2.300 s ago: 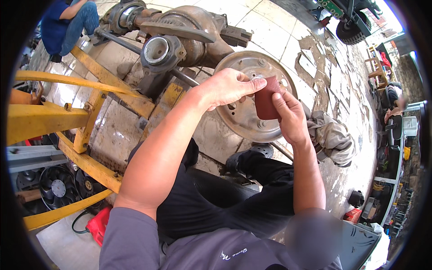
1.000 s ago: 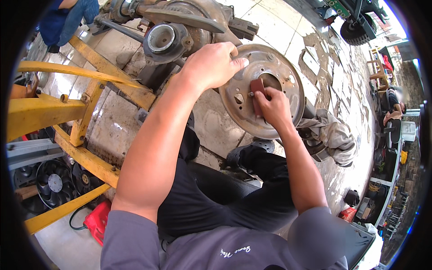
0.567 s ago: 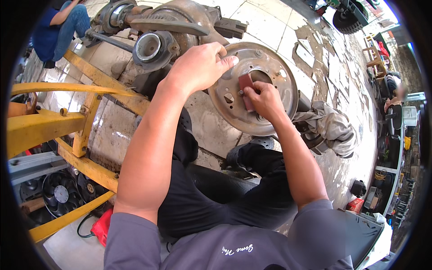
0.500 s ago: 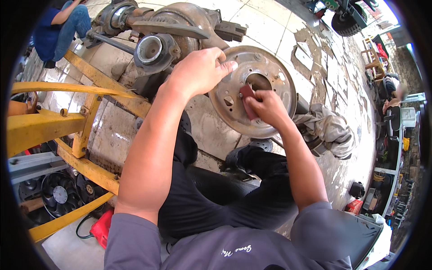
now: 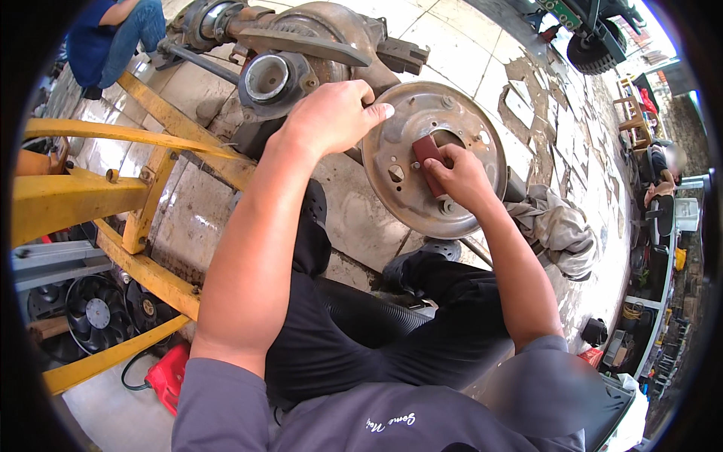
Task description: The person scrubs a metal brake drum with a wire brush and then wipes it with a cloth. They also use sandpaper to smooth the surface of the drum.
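Note:
A round, rust-stained metal brake backing plate (image 5: pixel 403 129) with a large centre hole and several smaller holes stands tilted in front of me. My left hand (image 5: pixel 327 124) is closed at its upper left rim, the thumb over the edge and the other fingers mostly hidden. Pinched between the thumb and fingers of my right hand (image 5: pixel 465 178) is a folded reddish-brown strip of sandpaper (image 5: pixel 426 153). The strip lies against the plate's face, just left of the centre hole and partly over its edge.
Beyond the plate lies a rusty axle housing (image 5: pixel 343 30) with a round flanged hub (image 5: pixel 269 78). A yellow metal frame (image 5: pixel 83 205) fills the left side. A grey cloth (image 5: pixel 561 230) lies right of the plate. Another person (image 5: pixel 113 45) sits at the far left.
My right hand has shifted the sandpaper slightly upward across the plate's face. My left hand keeps to the rim. The whole view has shifted a little.

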